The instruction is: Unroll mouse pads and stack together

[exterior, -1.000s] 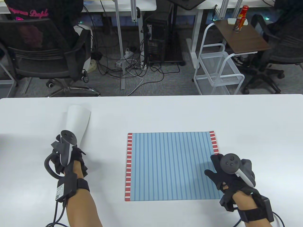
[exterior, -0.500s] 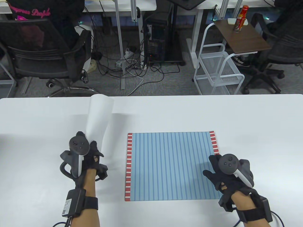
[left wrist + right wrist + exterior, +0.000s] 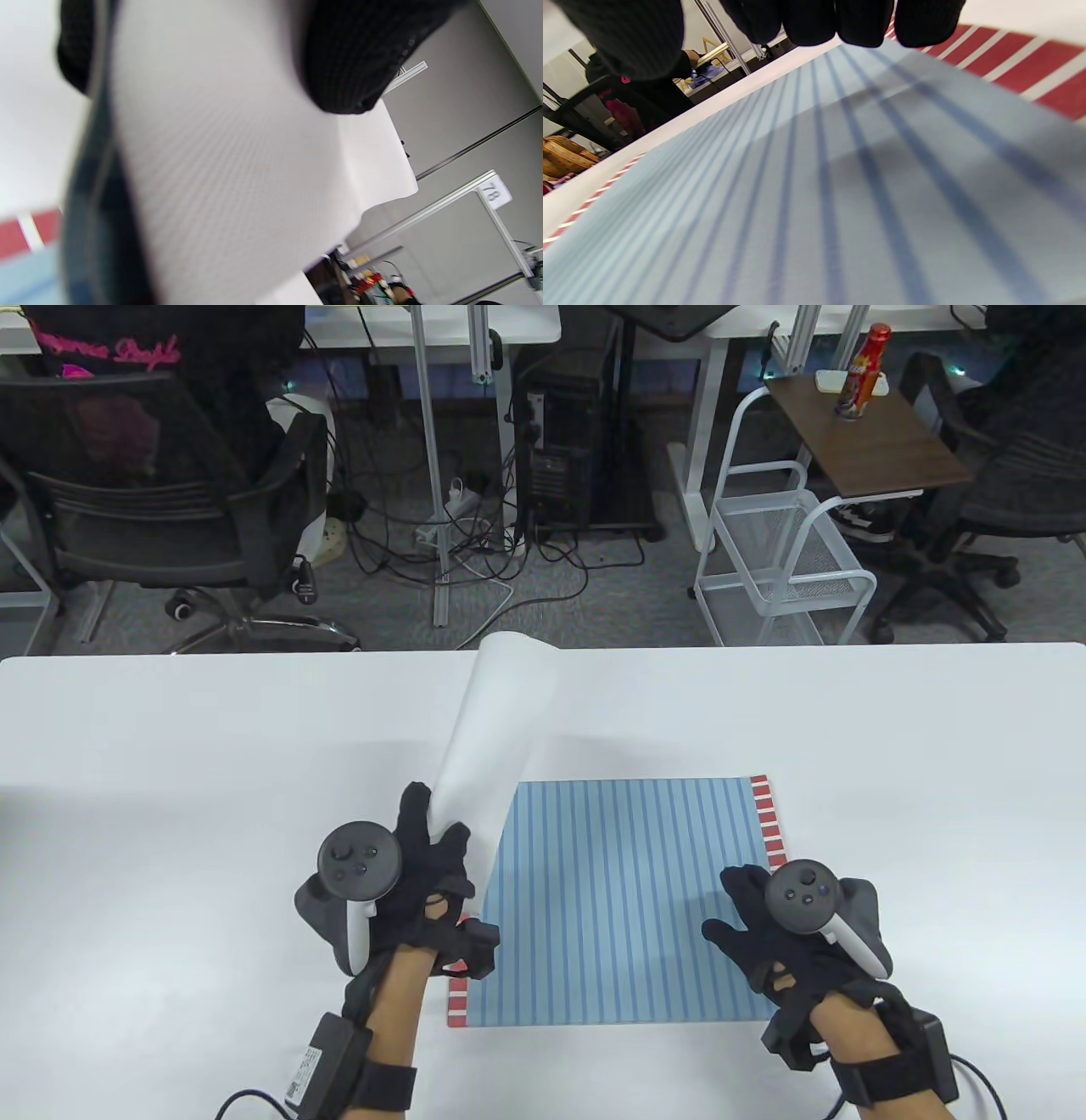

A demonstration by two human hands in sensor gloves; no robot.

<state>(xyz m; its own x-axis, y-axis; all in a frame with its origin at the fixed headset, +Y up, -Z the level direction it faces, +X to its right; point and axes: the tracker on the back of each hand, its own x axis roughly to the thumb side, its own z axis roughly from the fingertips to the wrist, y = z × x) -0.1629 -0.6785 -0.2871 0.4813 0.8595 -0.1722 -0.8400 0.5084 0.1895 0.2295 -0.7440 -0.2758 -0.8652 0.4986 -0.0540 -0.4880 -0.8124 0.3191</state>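
Table view: my left hand grips the rolled white pad over the striped pad's left edge; right hand rests there, fingers spread. The roll looks light and floppy; I'd pinch its loose edge.

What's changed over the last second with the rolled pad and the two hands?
The left hand, gripping the rolled white pad, carried it rightward from the table's left side until it now overlaps the left edge of the striped blue pad. The pad is not yet unrolled. The right hand stayed resting on the striped pad's right side; that pad has not moved.
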